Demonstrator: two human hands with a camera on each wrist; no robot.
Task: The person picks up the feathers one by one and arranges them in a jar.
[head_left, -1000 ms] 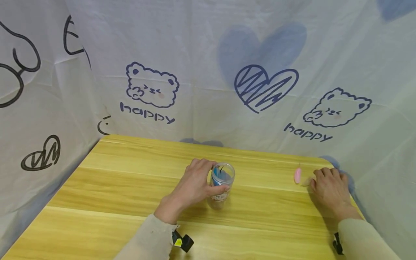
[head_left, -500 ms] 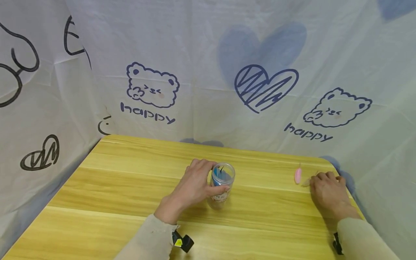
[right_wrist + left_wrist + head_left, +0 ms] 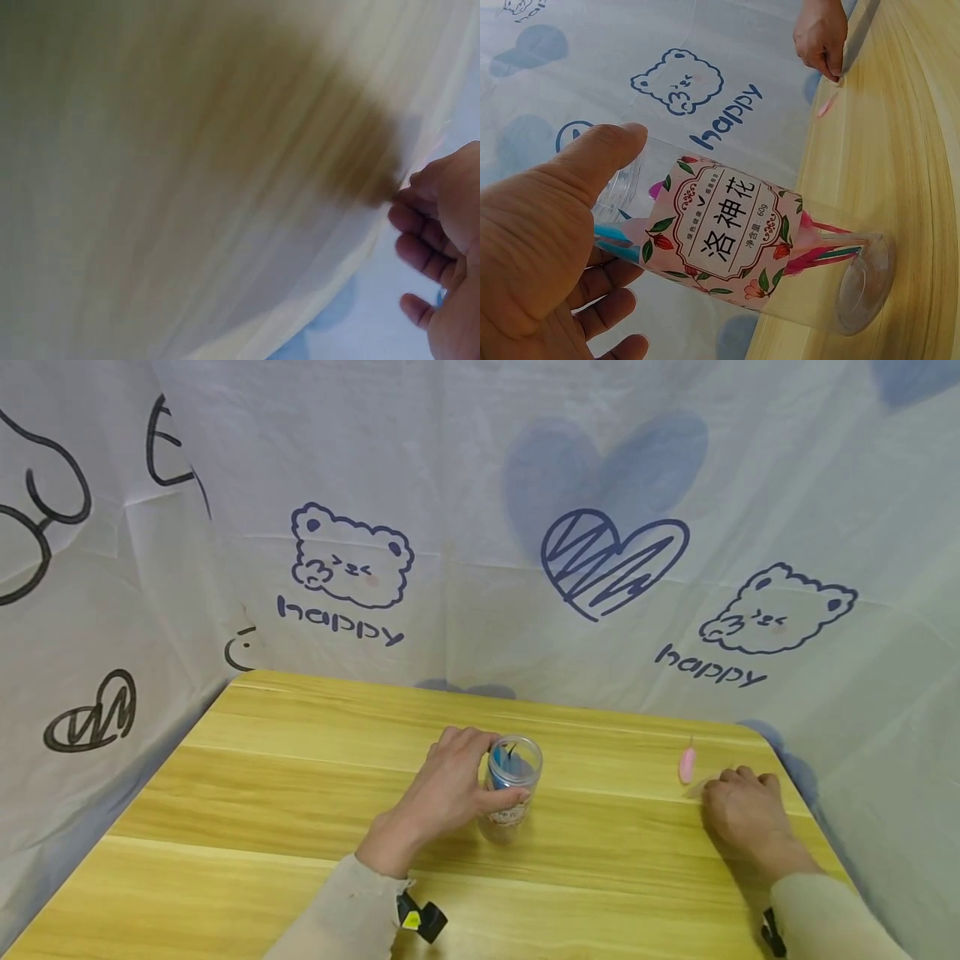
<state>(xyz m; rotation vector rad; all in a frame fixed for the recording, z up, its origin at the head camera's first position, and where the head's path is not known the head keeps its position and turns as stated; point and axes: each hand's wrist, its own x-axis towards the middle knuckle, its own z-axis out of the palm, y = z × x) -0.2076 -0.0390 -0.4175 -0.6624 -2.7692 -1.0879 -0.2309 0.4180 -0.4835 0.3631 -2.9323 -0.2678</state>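
Observation:
My left hand [image 3: 442, 785] grips a clear plastic jar [image 3: 817, 225] near its open rim, thumb on one side and fingers round the other. A pink floral paper label [image 3: 720, 225] wraps the jar. Inside stand blue, pink and other coloured feathers [image 3: 512, 765], tips up toward the mouth. At the table's right side my right hand [image 3: 746, 814] is low over the wood, its fingertips pinching a pale, whitish feather [image 3: 697, 787] that is partly hidden by the fingers. Just left of that lies a pink feather [image 3: 687, 766], flat on the table.
The yellow wood-grain table [image 3: 262, 802] has its right edge close beside my right hand. White cloth [image 3: 465, 527] printed with bears and hearts hangs behind it and on both sides. Black straps with cameras [image 3: 422, 918] sit at the wrists.
My right hand has shifted left and a little nearer, and the pale feather has moved slightly the same way. My left hand and the jar have stayed still.

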